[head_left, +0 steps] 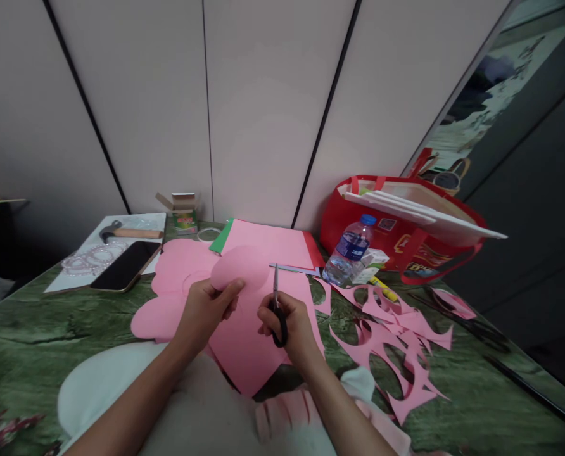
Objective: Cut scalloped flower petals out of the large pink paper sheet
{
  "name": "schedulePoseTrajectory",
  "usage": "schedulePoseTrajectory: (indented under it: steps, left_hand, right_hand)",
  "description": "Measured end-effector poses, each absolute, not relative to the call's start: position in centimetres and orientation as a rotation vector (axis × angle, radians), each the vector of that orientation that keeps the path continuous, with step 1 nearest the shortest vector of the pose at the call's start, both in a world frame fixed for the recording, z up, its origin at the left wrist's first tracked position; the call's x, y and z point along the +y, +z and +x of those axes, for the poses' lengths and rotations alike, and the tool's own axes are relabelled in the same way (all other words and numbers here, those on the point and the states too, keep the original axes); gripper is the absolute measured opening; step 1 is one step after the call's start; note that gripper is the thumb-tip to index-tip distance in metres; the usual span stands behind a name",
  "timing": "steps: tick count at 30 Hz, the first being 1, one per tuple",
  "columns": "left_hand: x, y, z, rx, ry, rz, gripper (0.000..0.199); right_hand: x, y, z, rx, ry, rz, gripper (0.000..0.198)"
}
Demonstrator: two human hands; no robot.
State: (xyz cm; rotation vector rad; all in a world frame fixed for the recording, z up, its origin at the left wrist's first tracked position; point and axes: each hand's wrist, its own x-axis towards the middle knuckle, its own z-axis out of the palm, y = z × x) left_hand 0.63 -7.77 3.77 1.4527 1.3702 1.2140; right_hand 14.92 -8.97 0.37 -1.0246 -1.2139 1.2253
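My left hand [212, 309] pinches a rounded pink paper piece [239, 266] near its lower edge, thumb on top. In my right hand [289, 323] are scissors [277, 288] with black handles, their blades pointing up and away just right of that piece. The blades look nearly together and stand apart from the paper. Beneath both hands lies pink paper [249, 354], and more rounded pink cut-outs [156, 316] overlap to the left. Pink paper scraps [396, 354] with curved cut-outs are heaped on the right.
A water bottle [351, 250] and a red bag [406, 234] stand at the back right. Stacked coloured sheets [273, 240] lie by the wall. At left are a phone [126, 266], a hammer [135, 233] and a small open box [184, 215]. A white plush thing [102, 380] lies in front.
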Motion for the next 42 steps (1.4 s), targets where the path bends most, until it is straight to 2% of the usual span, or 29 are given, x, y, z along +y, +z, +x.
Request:
schedulePoseTrajectory:
  steps: [7,13,18,24,29,38,42]
  left_hand:
    - [-7.7,3.3,0.5,1.358,1.189,1.454,0.04]
    - [-7.1,2.9,0.4,1.214,1.149,1.341,0.037]
    - [-4.4,0.6,-0.8,1.19,1.168,1.071,0.024]
    - [-0.7,-1.5,-3.8,1.282,1.373,0.902,0.011]
    - [0.2,-1.8,-5.2,1.305,1.453,0.961,0.045]
    - [-1.7,-1.3,-3.9,1.268,0.902,1.003,0.03]
    - [-1.9,-1.0,-3.8,1.205,0.808,0.912,0.027]
  right_hand:
    - [-8.9,-0.5,14.8,-1.284,1.209,-0.937,0.018]
    - [-8.3,-1.3,14.8,-1.288,1.115,-1.084,0.022]
    - [-7.3,-2.7,15.0,-1.271,1.034,-1.202,0.025]
    - [-6.8,-3.5,15.4,-1.33,0.868,-1.375,0.019]
    - [-6.6,-3.8,15.6,-1.406,0.73,-1.486,0.019]
    - [-4.8,-5.0,17.3,-1.37,0.527,-1.701,0.028]
    - [-4.1,-4.9,18.7,-1.4,0.501,-1.788,0.026]
